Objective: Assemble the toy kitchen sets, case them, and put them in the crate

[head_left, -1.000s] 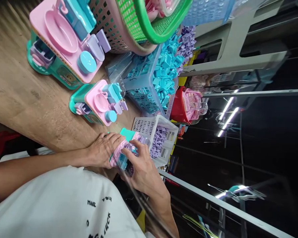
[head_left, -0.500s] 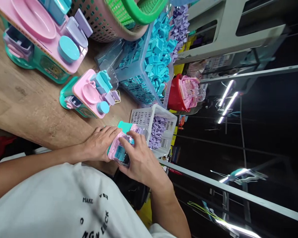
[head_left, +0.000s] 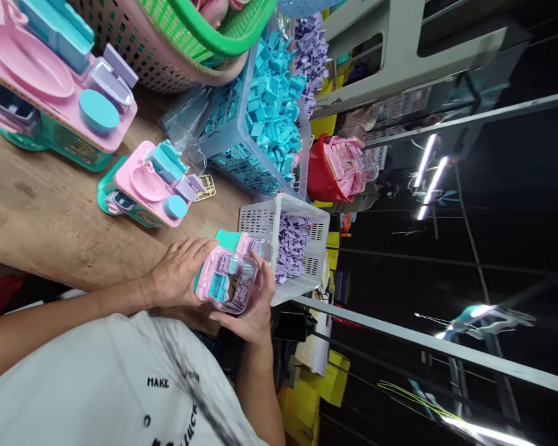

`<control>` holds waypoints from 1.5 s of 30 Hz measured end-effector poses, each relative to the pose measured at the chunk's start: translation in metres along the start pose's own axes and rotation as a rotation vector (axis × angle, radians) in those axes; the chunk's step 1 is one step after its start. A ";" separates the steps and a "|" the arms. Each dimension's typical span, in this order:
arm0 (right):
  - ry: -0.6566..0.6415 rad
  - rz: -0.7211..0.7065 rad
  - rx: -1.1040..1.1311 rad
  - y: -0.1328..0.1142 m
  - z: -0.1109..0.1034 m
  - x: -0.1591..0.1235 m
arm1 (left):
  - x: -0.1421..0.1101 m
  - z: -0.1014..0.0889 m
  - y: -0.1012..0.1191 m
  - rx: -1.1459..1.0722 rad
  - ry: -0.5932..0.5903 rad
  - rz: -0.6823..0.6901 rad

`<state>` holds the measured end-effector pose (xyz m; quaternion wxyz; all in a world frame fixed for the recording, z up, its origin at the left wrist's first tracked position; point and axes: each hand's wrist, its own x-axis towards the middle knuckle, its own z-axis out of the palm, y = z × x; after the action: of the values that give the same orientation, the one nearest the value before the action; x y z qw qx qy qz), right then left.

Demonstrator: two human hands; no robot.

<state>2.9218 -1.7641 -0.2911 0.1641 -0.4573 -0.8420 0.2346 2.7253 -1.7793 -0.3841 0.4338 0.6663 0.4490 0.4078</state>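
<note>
My left hand is wrapped round the teal and pink base of a small toy kitchen, tilted in front of my shirt. A clear plastic panel stands up from its pink top, near small blue and lilac parts. My right hand grips this clear panel from its far edge, thumb below and fingers behind. Just beyond the held toy is another teal and pink toy, partly hidden by it. A further toy kitchen with a pink sink and blue round part stands on the wooden table.
A larger toy kitchen stands at the upper left of the table. A white basket of lilac parts is beside my hands. Behind are a clear crate of blue parts, a green basket and a red basket.
My right hand has shifted from over the toy's front to the clear panel's outer edge, uncovering the panel and the blue part. The whole view has swung slightly.
</note>
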 end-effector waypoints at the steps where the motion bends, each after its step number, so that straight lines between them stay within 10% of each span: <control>1: 0.041 0.002 0.047 0.005 0.010 -0.003 | 0.000 0.001 -0.001 0.000 0.005 -0.001; 8: 0.184 -0.174 0.091 0.015 0.025 0.006 | -0.001 0.000 0.001 -0.009 0.017 0.006; 20: -0.036 -0.194 -0.067 0.009 -0.009 0.013 | -0.003 -0.005 -0.009 -0.152 -0.083 0.015; 28: -0.031 -0.161 -0.056 0.008 -0.007 0.005 | 0.003 -0.006 -0.006 -0.353 -0.094 -0.267; 38: -0.134 -0.165 -0.069 -0.003 -0.017 0.018 | 0.007 0.003 -0.011 -0.471 0.034 -0.164; 45: -0.212 -0.108 -0.074 -0.016 -0.024 0.027 | 0.002 -0.012 -0.012 -0.438 -0.119 -0.110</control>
<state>2.9079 -1.7430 -0.2604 0.0694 -0.3897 -0.8861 0.2412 2.7121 -1.7719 -0.3916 0.6154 0.5537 0.3590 0.4311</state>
